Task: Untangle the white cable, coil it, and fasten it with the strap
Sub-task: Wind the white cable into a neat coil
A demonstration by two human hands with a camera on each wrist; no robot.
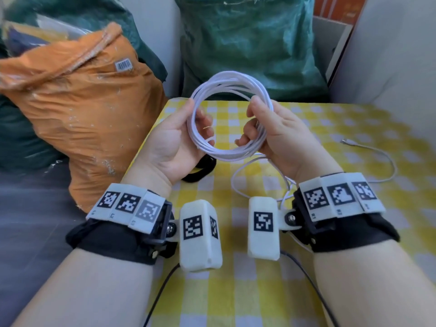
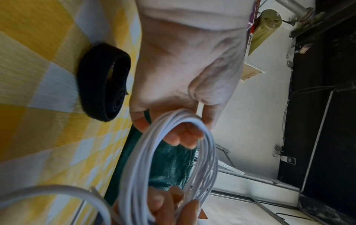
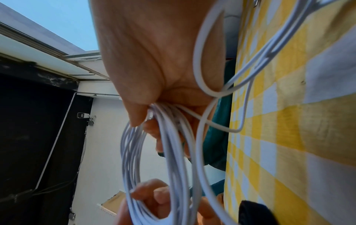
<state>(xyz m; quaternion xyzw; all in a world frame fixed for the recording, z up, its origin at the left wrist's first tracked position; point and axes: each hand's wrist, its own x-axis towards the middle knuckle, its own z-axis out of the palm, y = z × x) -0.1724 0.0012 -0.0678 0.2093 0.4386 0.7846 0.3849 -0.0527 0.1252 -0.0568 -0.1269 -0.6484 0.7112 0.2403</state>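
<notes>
Yellow-and-white checked cloth covers the counter, whose far edge runs just behind the raised hands and whose left edge falls away beside an orange sack; two dark green sacks crowd the far side, with pale walls closing in on the right. Open cloth lies to the right and toward the person's forearms, crossed only by slack cable. On the orange sack sits a small white barcode label — its print is too small to read. Each wrist wears a black band carrying white blocks printed with square black-and-white marker patterns, and no words can be made out on them. Held in the air over the near-left part of the counter, the white cable is wound into a round coil of many thin, smooth loops, roughly even though a few strands cross. The left hand holds the coil's left side, thumb in front and fingers curled through the ring; the right hand grips the right side, loops bunched between thumb and curled fingers. From the right grip an uncoiled tail drops to the cloth, loops near the right wrist and trails away to a small plug lying well to the right. Beneath the left hand — on the cloth, untouched — rests the black strap, rolled into a loose ring.
</notes>
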